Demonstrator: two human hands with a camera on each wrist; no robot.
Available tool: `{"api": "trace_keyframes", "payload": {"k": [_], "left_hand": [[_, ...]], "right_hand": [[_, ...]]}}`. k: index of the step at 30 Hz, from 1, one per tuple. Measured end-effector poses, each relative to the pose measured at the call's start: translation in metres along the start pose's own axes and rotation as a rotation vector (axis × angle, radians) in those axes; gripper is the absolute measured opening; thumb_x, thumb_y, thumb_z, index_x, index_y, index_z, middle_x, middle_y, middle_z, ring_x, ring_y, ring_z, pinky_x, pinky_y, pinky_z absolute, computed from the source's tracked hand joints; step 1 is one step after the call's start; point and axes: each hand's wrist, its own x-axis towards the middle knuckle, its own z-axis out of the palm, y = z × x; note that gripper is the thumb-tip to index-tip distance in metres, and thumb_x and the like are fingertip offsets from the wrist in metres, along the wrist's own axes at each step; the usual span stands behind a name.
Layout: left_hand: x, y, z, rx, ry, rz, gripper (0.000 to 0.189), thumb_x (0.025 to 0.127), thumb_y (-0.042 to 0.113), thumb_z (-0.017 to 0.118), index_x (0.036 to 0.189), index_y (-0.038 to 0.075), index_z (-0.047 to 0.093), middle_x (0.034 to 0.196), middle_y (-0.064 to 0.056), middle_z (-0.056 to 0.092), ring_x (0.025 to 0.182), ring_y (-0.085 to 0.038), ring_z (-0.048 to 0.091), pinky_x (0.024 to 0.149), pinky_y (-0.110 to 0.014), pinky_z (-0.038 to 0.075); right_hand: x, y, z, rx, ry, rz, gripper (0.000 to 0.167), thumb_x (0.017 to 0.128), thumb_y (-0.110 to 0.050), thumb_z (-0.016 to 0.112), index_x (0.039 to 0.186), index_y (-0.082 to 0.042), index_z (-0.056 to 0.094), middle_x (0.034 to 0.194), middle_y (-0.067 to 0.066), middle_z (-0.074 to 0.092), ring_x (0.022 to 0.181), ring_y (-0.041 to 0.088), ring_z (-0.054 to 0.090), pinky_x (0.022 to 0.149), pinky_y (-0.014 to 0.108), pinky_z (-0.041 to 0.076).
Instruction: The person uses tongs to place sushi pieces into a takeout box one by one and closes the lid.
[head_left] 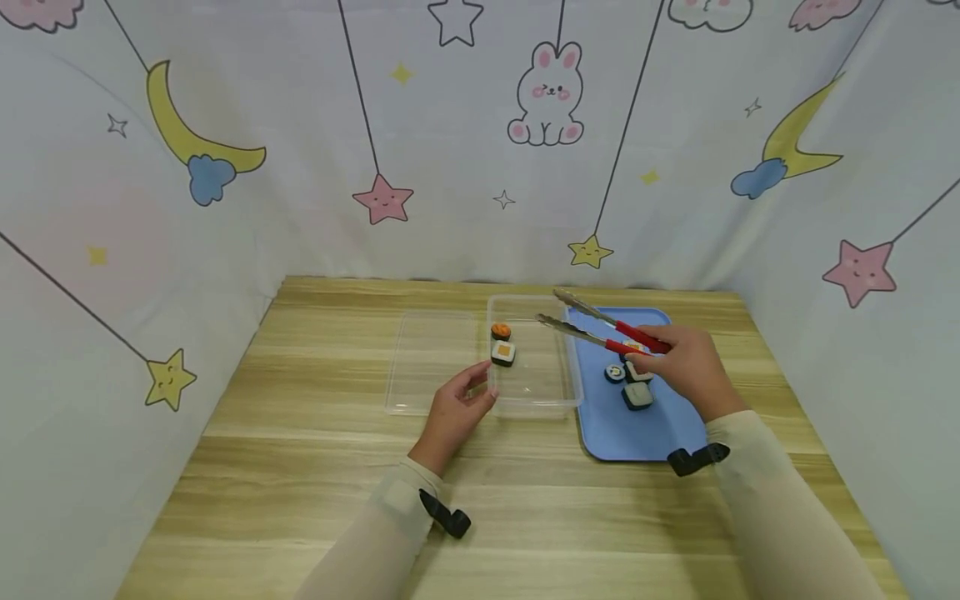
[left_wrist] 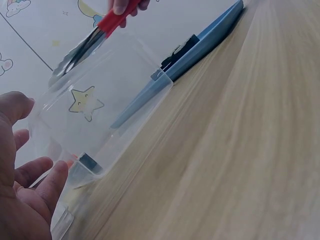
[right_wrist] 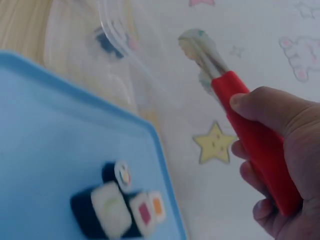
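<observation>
My right hand (head_left: 690, 367) grips the red handles of metal tongs (head_left: 577, 327). Their two arms are spread over the right part of a clear plastic box (head_left: 536, 400), with nothing between the tips. At the box's left side is my left hand (head_left: 456, 412), fingers and thumb apart and lightly bent against the wall. Inside the box, along its left, lie an orange-topped sushi piece (head_left: 501, 332) and a white one with an orange square (head_left: 503, 353). Several toy sushi pieces, among them a greenish-topped one (head_left: 637, 396), sit on the blue tray (head_left: 607, 437), partly hidden by my right hand.
A flat clear lid (head_left: 431, 367) lies on the wooden table (head_left: 315, 467) left of the box. The tray stands close along the box's right side. A printed curtain (head_left: 465, 125) rises behind the table's back edge and at both sides.
</observation>
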Motion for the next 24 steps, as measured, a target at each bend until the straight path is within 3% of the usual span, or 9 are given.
{"api": "trace_keyframes", "payload": {"k": [8,14,24], "left_hand": [[0.000,0.001,0.000,-0.013,-0.005,-0.010,0.052,0.097,0.013,0.075,0.145,0.003,0.059,0.147,-0.021,0.057,0.135,-0.037,0.056,0.101,-0.035,0.056],[0.000,0.000,0.000,0.000,-0.001,-0.012,0.052,0.097,0.013,0.076,0.145,0.004,0.059,0.145,-0.021,0.059,0.134,-0.036,0.056,0.102,-0.039,0.056],[-0.001,0.001,0.001,0.008,0.010,-0.020,0.051,0.097,0.009,0.074,0.145,0.003,0.060,0.144,-0.021,0.060,0.133,-0.033,0.057,0.102,-0.039,0.056]], "right_hand": [[-0.030,0.049,-0.019,0.011,0.084,0.153,0.068,0.089,-0.047,0.082,0.136,0.000,0.067,0.120,0.028,0.069,0.099,0.038,0.059,0.067,0.031,0.056],[-0.052,0.083,-0.028,-0.039,0.075,0.177,0.066,0.089,-0.047,0.082,0.132,0.002,0.069,0.115,0.029,0.070,0.092,0.036,0.060,0.061,0.029,0.051],[-0.068,0.097,-0.029,-0.062,0.063,0.200,0.063,0.088,-0.043,0.084,0.128,0.004,0.071,0.114,0.031,0.071,0.093,0.037,0.062,0.065,0.030,0.051]]}}
